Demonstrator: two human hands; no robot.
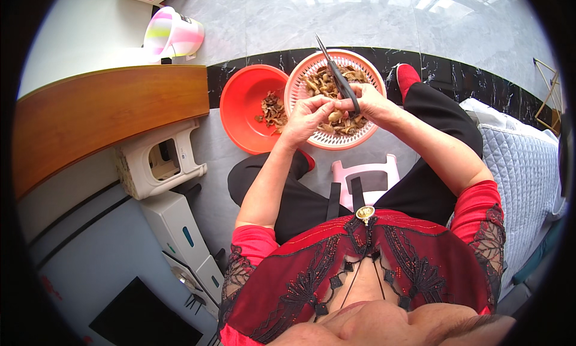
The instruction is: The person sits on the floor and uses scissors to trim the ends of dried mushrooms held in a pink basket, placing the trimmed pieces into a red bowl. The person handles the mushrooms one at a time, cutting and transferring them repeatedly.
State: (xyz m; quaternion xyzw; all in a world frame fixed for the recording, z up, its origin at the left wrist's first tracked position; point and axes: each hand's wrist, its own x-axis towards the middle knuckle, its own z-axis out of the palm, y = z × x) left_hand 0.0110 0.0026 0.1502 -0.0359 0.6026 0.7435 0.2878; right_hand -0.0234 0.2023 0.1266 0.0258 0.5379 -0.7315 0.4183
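My right hand (373, 105) has its fingers through the handles of black scissors (340, 77), whose blades point away from me. The fingertips of my left hand (305, 119) are pinched together and meet those of my right. A small pale-brown piece, which looks like a mushroom (336, 115), shows at the fingertips; its full shape is hidden. Both hands are above a pink-and-white slotted basket (292, 87) that holds many brown mushroom-like pieces (345, 127). Left of it stands an orange-red basin (235, 109) with brown scraps (273, 109) inside.
A pink stool (393, 169) stands between my legs. To the left are a wooden panel (114, 115), a cream step stool (138, 169) and a white cabinet (180, 229). A striped bucket (180, 34) stands at the far left. A quilted pale-blue cover (519, 172) lies at right.
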